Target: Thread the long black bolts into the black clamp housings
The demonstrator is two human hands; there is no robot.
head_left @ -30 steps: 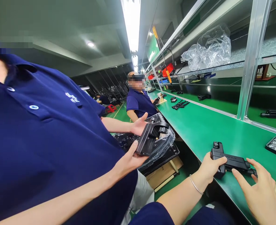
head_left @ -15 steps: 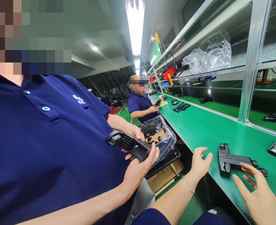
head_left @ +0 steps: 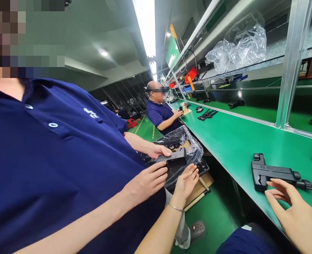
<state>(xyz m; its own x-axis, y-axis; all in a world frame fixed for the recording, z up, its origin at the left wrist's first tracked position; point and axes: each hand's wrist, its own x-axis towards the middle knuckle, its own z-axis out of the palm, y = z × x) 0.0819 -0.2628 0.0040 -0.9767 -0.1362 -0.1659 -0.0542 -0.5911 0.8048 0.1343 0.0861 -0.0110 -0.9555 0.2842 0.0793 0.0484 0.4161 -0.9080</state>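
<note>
My left hand (head_left: 187,180), with a thin bracelet at the wrist, reaches out palm up with its fingers stretched, just short of a black plastic device (head_left: 178,157). A co-worker at my left holds that device in both hands (head_left: 152,178). A similar black clamp-shaped device (head_left: 275,172) lies on the green bench. Beside its near edge hovers my right hand (head_left: 295,208), thumb and fingers curved and apart, holding nothing. Whether its fingertips touch the device, I cannot tell.
A plastic-lined crate (head_left: 195,155) of black parts stands beyond the co-worker's hands. Farther along the green bench (head_left: 232,141), another person (head_left: 161,109) works near black parts (head_left: 207,114). A metal post (head_left: 295,67) rises at the bench's back, and crumpled clear plastic (head_left: 240,49) lies on the shelf.
My left hand has moved left, away from the bench and toward the co-worker's device. The co-worker has turned the device so its other end faces me. My right hand stays near the bench device.
</note>
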